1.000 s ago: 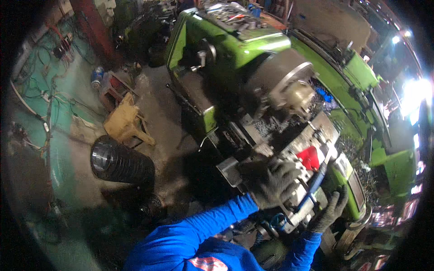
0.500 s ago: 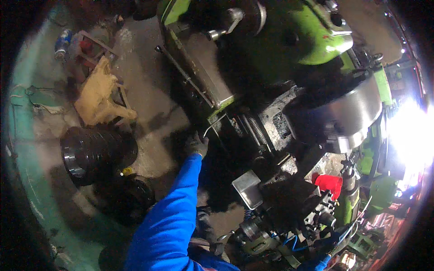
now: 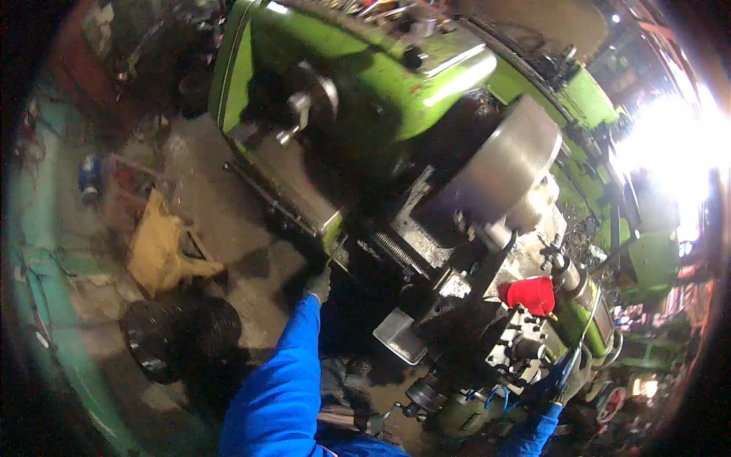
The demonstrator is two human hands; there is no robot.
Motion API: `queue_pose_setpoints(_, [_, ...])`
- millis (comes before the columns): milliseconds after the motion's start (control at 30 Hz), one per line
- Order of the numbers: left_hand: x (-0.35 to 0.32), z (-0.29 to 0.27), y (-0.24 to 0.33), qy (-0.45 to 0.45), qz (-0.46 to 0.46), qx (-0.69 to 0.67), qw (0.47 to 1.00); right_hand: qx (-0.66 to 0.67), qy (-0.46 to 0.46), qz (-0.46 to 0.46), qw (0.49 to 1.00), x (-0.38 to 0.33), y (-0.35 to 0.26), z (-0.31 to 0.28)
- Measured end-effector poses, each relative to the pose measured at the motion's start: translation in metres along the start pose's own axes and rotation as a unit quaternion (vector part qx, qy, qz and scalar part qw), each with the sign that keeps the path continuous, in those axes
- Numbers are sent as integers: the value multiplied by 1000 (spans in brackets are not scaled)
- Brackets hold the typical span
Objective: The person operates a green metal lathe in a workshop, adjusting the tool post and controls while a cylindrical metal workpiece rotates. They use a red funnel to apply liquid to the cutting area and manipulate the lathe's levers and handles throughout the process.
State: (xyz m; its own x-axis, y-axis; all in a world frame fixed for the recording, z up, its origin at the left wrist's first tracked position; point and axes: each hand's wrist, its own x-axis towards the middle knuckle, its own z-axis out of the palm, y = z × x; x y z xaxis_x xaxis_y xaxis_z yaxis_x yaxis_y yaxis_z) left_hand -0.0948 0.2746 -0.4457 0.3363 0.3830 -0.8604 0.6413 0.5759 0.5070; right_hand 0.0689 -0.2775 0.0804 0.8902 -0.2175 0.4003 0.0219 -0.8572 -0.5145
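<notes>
My left hand (image 3: 320,285), in a dark glove and blue sleeve, is closed around the lower end of a thin bent metal lever (image 3: 336,250) at the corner of a green lathe (image 3: 343,84). Its fingers are small and partly in shadow. At the right, my gloved right hand (image 3: 576,375) is wrapped around a long thin metal rod (image 3: 590,324) that slants upward. Between the hands lie the lathe's large steel chuck (image 3: 506,156), blurred on its face, a threaded screw (image 3: 400,254) and the tool post (image 3: 525,346).
A red cup (image 3: 531,295) stands beside the tool post. A grey metal tray (image 3: 400,335) sits nearer me. Left on the floor are a dark ribbed cylinder (image 3: 183,335) and a yellowish stool-like piece (image 3: 164,247). Bright light glares at the right.
My view has shifted, so the lathe appears further left and the cup slightly lower-left. My right hand and its rod have come further into view. My left hand stays at the lever.
</notes>
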Motion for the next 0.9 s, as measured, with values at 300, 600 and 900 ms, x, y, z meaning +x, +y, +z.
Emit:
queue_pose_setpoints(300, [-187, 11, 150, 226, 241, 359, 873, 173, 11, 113, 978, -18, -29, 14])
queue_pose_setpoints(600, [-386, 55, 467, 93, 754, 40, 649, 60, -16, 58, 996, -17, -38, 5])
queue_pose_setpoints(900, [-373, 33, 543, 119, 820, 228, 511, -179, -140, -18, 974, 5, 90, 6])
